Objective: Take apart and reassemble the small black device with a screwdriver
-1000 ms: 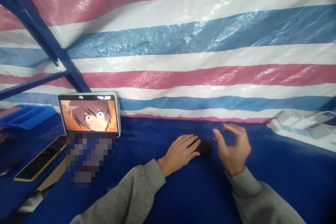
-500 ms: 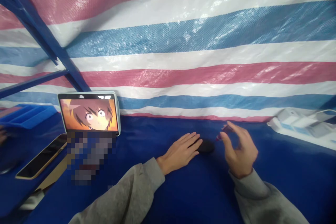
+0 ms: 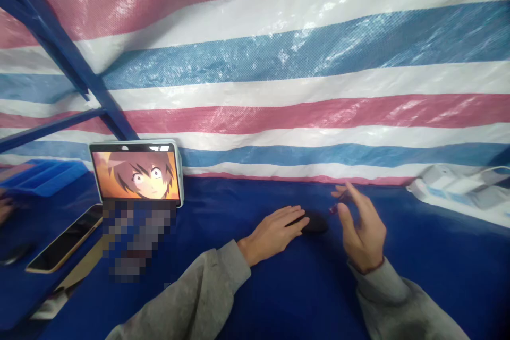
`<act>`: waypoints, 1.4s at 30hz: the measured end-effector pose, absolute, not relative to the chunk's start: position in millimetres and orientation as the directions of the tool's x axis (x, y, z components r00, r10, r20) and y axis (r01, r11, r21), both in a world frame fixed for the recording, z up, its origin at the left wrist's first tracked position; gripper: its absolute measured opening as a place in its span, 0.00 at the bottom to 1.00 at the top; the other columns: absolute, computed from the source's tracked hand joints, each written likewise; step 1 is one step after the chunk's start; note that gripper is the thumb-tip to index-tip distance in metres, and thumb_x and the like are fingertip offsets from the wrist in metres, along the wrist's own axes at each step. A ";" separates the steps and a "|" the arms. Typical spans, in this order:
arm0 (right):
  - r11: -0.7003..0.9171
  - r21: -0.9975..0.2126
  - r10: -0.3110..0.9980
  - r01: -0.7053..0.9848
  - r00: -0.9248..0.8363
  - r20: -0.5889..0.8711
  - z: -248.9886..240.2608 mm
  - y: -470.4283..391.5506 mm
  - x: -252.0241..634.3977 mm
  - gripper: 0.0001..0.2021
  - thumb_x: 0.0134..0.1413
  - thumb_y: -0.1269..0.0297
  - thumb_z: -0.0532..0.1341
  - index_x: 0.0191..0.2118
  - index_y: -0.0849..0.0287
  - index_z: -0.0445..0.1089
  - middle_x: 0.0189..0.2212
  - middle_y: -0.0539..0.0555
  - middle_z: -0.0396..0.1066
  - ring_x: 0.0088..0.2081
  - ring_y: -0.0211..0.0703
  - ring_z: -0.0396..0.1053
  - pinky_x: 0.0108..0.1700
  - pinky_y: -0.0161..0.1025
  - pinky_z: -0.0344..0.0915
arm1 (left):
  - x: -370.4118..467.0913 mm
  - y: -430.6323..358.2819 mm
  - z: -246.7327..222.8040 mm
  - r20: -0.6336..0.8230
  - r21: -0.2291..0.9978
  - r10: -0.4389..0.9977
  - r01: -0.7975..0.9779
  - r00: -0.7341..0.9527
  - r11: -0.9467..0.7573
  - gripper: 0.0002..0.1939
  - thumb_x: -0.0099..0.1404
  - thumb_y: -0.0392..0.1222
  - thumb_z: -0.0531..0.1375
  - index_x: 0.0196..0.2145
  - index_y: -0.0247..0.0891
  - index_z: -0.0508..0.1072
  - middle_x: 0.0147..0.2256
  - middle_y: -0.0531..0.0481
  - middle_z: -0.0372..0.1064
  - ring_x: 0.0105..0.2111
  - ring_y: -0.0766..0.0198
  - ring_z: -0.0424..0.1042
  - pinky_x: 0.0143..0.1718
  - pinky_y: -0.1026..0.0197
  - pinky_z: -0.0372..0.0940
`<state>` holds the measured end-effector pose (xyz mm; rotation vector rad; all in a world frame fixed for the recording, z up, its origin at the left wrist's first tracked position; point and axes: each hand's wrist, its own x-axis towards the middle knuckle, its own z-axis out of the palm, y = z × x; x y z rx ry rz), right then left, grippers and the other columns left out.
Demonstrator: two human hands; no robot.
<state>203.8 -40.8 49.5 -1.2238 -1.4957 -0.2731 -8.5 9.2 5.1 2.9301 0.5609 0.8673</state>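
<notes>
My left hand (image 3: 277,231) lies palm down on the blue table, its fingers stretched out and resting at the left edge of a flat, round black object (image 3: 315,221). To the right of that object, my right hand (image 3: 363,226) is raised a little, thumb and fingers curved toward each other. Near its thumb and fingertips is a small dark red, shiny thing (image 3: 333,209); whether the fingers grip it is not clear. Grey sleeves cover both wrists.
A tablet (image 3: 137,175) showing a cartoon stands at the left. Beside it lie a phone (image 3: 67,239) and a blue tray (image 3: 48,176). Another person's hand (image 3: 5,209) shows at the left edge. White power strips (image 3: 458,196) lie at the right.
My right hand has turned slightly, and more of its fingers show behind the thumb. The fingers of my left hand have shifted a little on the black object.
</notes>
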 end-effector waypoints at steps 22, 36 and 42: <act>0.427 -0.350 0.439 0.834 0.147 0.886 52.5 -41.5 201.5 0.25 0.57 0.69 0.64 0.61 0.56 0.66 0.39 0.57 0.75 0.41 0.48 0.73 0.46 0.46 0.71 | -10.1 8.9 6.0 0.411 0.175 0.339 0.292 0.846 -0.940 0.26 0.71 0.30 0.51 0.65 0.35 0.59 0.66 0.43 0.56 0.69 0.58 0.50 0.68 0.52 0.52; 0.419 -0.373 0.455 0.828 0.164 0.875 49.7 -40.8 202.0 0.27 0.60 0.67 0.61 0.64 0.55 0.61 0.37 0.56 0.75 0.37 0.46 0.73 0.43 0.47 0.73 | -9.4 8.1 7.2 0.422 0.185 0.361 0.311 0.831 -0.932 0.22 0.74 0.33 0.50 0.64 0.35 0.60 0.65 0.43 0.58 0.68 0.58 0.53 0.68 0.52 0.54; 0.445 -0.445 0.513 0.777 0.186 0.838 45.5 -39.9 202.8 0.27 0.62 0.66 0.59 0.65 0.57 0.59 0.41 0.58 0.75 0.40 0.47 0.74 0.45 0.49 0.72 | -9.9 8.4 6.9 0.409 0.182 0.363 0.315 0.837 -0.931 0.23 0.74 0.33 0.50 0.65 0.36 0.59 0.66 0.43 0.57 0.68 0.58 0.51 0.68 0.52 0.52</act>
